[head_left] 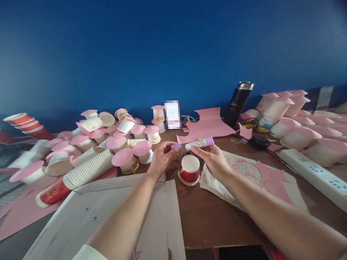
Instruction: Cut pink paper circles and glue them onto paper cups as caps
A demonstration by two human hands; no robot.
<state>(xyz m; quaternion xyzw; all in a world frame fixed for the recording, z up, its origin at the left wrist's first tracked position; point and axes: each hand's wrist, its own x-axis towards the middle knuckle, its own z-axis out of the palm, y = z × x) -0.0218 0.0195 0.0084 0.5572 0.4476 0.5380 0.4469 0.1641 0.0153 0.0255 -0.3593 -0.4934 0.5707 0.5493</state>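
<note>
Near the middle of the view, my right hand (210, 156) grips a white glue stick (199, 143) with a purple end, held almost level. Pinched in the fingers of my left hand (162, 157) is a small purple cap (176, 146). A short gap separates the cap from the white end of the stick. Just below both hands, a red paper cup (189, 170) stands upside down on the brown table (211, 227), its white base facing up. Neither hand touches it.
Many paper cups with pink paper discs (123, 157) crowd the left, beside a long cup stack (86, 169). Cut pink paper (208, 122) and a black flask (238, 103) stand behind. A power strip (314, 173) and more cups are right. A white board (159, 213) lies front left.
</note>
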